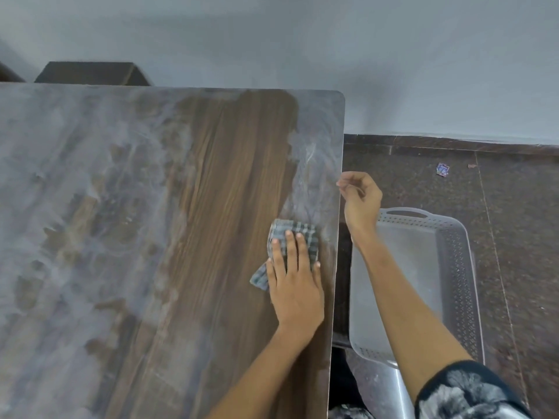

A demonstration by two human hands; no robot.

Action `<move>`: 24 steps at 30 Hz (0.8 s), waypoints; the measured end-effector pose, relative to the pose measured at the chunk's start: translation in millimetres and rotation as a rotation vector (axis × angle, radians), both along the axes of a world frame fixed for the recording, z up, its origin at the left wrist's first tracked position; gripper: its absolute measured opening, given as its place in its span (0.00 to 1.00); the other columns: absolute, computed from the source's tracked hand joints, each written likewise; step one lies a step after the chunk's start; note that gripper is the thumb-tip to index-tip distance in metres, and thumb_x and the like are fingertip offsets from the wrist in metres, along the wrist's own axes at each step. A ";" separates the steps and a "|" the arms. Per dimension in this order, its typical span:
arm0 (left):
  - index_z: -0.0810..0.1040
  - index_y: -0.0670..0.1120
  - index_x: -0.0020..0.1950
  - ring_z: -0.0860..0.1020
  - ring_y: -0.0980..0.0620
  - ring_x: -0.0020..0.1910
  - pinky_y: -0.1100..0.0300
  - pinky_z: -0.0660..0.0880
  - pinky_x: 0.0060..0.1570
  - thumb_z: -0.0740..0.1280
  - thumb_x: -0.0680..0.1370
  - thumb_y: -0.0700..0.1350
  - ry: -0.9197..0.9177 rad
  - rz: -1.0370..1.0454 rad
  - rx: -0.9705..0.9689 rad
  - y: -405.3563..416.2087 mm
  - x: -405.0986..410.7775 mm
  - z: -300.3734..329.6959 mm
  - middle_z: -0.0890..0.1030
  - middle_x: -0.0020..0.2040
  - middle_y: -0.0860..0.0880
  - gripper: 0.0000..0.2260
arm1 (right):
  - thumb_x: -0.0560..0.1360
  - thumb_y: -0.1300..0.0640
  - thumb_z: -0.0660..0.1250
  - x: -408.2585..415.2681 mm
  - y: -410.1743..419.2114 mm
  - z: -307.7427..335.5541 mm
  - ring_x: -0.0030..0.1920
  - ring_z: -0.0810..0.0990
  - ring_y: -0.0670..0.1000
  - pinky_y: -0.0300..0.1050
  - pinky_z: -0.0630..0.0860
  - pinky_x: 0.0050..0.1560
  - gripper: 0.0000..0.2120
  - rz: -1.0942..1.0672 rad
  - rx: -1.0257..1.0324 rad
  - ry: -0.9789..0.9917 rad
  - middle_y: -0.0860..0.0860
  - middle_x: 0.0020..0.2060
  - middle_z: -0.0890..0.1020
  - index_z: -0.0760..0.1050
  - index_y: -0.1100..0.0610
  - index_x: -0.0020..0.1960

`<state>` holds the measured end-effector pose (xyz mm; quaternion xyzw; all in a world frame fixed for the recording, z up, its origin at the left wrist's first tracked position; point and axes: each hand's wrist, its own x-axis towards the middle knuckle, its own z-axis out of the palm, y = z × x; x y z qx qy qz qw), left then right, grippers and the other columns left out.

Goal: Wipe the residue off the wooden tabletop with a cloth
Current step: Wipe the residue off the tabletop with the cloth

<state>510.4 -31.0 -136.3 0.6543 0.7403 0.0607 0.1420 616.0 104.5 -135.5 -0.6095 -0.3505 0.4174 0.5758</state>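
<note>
Dusty tabletop [121, 207]: flat left hand [295, 279] presses cloth [295, 237]; right hand [360, 196] loosely curled, empty.

We take the tabletop [151, 237] as landmark. The cloth [292, 247] lies on it near its right edge, and our left hand [295, 282] lies flat on the cloth. Residue [60, 192] lies on the tabletop left of the cloth and in a strip behind it along the right edge. Our right hand [360, 201] hangs just beyond that edge. Right of the tabletop, a tray [453, 267] lies on the floor [514, 237]. A wall [302, 40] stands behind the tabletop.
</note>
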 end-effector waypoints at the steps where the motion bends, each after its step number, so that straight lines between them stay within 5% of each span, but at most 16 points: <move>1: 0.65 0.44 0.72 0.65 0.43 0.71 0.46 0.66 0.65 0.50 0.78 0.53 0.012 -0.028 -0.014 11.8 -0.1 -0.2 0.66 0.72 0.45 0.25 | 0.74 0.72 0.60 -0.8 1.6 0.5 0.46 0.79 0.48 0.39 0.75 0.49 0.18 0.003 0.004 0.005 0.49 0.41 0.80 0.76 0.49 0.40; 8: 0.45 0.47 0.77 0.43 0.47 0.76 0.49 0.46 0.73 0.46 0.82 0.53 0.021 -0.129 -0.055 121.9 -12.2 5.2 0.46 0.77 0.48 0.25 | 0.74 0.72 0.59 -7.3 24.3 0.6 0.44 0.79 0.43 0.38 0.75 0.50 0.16 0.045 0.021 -0.012 0.50 0.41 0.81 0.76 0.52 0.43; 16: 0.46 0.46 0.77 0.42 0.46 0.76 0.48 0.46 0.72 0.46 0.82 0.53 0.010 0.081 -0.038 150.2 -28.5 5.1 0.46 0.77 0.48 0.25 | 0.75 0.72 0.60 5.1 30.8 0.0 0.45 0.79 0.46 0.37 0.76 0.51 0.15 0.115 -0.034 0.175 0.49 0.40 0.79 0.76 0.53 0.45; 19: 0.46 0.45 0.76 0.42 0.46 0.75 0.49 0.46 0.72 0.41 0.79 0.55 -0.016 -0.046 -0.017 100.1 10.1 2.7 0.47 0.77 0.47 0.27 | 0.76 0.73 0.57 8.0 38.6 11.6 0.42 0.78 0.47 0.38 0.77 0.51 0.15 0.190 -0.073 0.199 0.50 0.39 0.77 0.74 0.54 0.46; 24: 0.58 0.46 0.74 0.54 0.47 0.74 0.49 0.57 0.70 0.49 0.79 0.52 0.074 -0.211 0.021 27.8 33.0 -5.1 0.61 0.74 0.47 0.24 | 0.76 0.72 0.56 9.8 49.2 25.8 0.40 0.78 0.47 0.42 0.78 0.50 0.16 0.199 -0.036 0.170 0.51 0.40 0.77 0.74 0.54 0.46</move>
